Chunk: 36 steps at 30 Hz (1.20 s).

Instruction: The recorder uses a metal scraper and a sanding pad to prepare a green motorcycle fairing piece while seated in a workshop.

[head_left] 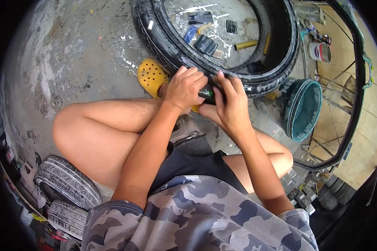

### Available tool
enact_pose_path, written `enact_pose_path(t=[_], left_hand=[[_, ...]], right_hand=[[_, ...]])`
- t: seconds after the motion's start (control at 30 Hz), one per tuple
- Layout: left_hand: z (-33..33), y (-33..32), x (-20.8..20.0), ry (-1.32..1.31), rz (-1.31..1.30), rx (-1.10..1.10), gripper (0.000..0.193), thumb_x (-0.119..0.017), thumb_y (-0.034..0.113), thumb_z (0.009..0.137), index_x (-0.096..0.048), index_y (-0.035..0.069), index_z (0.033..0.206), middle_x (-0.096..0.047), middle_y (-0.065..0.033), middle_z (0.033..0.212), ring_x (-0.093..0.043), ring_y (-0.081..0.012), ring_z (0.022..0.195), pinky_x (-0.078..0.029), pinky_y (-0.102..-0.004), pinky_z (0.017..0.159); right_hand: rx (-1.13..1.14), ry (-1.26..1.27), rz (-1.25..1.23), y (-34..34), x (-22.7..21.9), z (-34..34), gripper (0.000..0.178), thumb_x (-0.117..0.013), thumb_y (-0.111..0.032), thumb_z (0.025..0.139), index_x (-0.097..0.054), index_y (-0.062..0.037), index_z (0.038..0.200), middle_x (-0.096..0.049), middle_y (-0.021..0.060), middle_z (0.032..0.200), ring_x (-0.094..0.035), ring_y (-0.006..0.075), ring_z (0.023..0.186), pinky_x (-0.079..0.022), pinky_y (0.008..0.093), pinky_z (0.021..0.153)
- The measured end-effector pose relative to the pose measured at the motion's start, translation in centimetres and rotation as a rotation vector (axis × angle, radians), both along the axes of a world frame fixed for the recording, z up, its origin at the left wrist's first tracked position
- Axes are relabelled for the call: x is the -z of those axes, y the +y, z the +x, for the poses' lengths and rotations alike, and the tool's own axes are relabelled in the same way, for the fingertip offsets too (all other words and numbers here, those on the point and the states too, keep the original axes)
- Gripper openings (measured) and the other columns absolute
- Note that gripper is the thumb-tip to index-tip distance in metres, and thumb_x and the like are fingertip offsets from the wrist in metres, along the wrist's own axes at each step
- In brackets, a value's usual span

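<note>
My left hand [184, 88] is closed in a fist around one end of a small black object with a green mark [207, 92]. At its other end the fingers of my right hand [231, 102] grip it, thumb and fingers bent. What kind of thing it is I cannot make out, since my fingers cover most of it. Both hands are at the near edge of a large black tyre [171, 56], which lies on its side and looks wet.
Inside the tyre's ring lie black blocks [205, 44], a blue piece [190, 33] and a yellow-brown tube [246, 44]. A teal bucket [303, 111] and a white can [319, 52] stand right. Yellow clogs [151, 77] are on my feet. More tyres [67, 182] lie lower left.
</note>
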State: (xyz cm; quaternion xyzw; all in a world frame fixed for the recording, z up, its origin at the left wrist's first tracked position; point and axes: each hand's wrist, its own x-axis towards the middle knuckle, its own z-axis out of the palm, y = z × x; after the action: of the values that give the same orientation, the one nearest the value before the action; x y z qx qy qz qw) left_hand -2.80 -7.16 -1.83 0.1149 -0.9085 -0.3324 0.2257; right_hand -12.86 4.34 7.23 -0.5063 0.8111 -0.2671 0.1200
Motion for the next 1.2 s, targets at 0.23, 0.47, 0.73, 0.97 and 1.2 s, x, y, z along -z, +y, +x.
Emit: enact_pose_path(t=[0.23,0.47,0.73,0.97,1.2], left_hand=[[-0.2,0.1,0.4,0.010,-0.019,-0.036,0.024,-0.072,0.018,0.054,-0.054,0.012,0.070,-0.053,-0.0017,0.073,-0.054,-0.0208,0.079,-0.040,-0.0347,0.069],[0.4,0.0,0.3,0.008,0.005,-0.051,0.021,-0.071,0.020,0.057,-0.056,0.011,0.070,-0.055,-0.0020,0.073,-0.055,-0.0204,0.080,-0.041,-0.0346,0.070],[0.5,-0.1,0.5,0.036,0.023,-0.046,0.017,-0.067,0.020,0.060,-0.056,0.011,0.070,-0.055,-0.0022,0.072,-0.055,-0.0207,0.078,-0.041,-0.0354,0.071],[-0.4,0.3,0.7,0.091,0.013,-0.064,0.017,-0.066,0.023,0.063,-0.055,0.012,0.068,-0.053,-0.0020,0.071,-0.055,-0.0196,0.077,-0.040,-0.0338,0.071],[0.0,0.3,0.8,0.013,0.017,-0.045,0.019,-0.069,0.020,0.058,-0.054,0.013,0.066,-0.054,-0.0003,0.072,-0.055,-0.0189,0.078,-0.040,-0.0336,0.071]], right_hand=[[-0.086,-0.009,0.042,2.9,-0.8,0.1,0.043,-0.066,0.005,0.079,-0.058,0.0028,0.121,-0.053,0.0162,0.088,-0.054,0.0329,0.076,-0.045,0.0415,0.066],[-0.026,-0.028,0.074,3.8,-1.0,1.0,0.044,-0.063,0.006,0.081,-0.056,0.0035,0.124,-0.055,0.0171,0.087,-0.057,0.0332,0.076,-0.047,0.0386,0.068],[0.256,-0.279,0.173,-1.8,-0.8,-2.9,0.027,-0.065,-0.005,0.083,-0.061,0.0053,0.107,-0.065,0.0222,0.088,-0.065,0.0372,0.081,-0.051,0.0394,0.075],[0.059,0.080,0.069,-0.1,1.1,-0.3,0.039,-0.065,0.001,0.079,-0.058,0.0025,0.118,-0.055,0.0178,0.087,-0.056,0.0370,0.081,-0.047,0.0428,0.071],[0.105,-0.020,0.097,3.3,-0.3,1.4,0.026,-0.061,0.000,0.085,-0.059,0.0049,0.110,-0.057,0.0216,0.087,-0.056,0.0397,0.077,-0.047,0.0430,0.068]])
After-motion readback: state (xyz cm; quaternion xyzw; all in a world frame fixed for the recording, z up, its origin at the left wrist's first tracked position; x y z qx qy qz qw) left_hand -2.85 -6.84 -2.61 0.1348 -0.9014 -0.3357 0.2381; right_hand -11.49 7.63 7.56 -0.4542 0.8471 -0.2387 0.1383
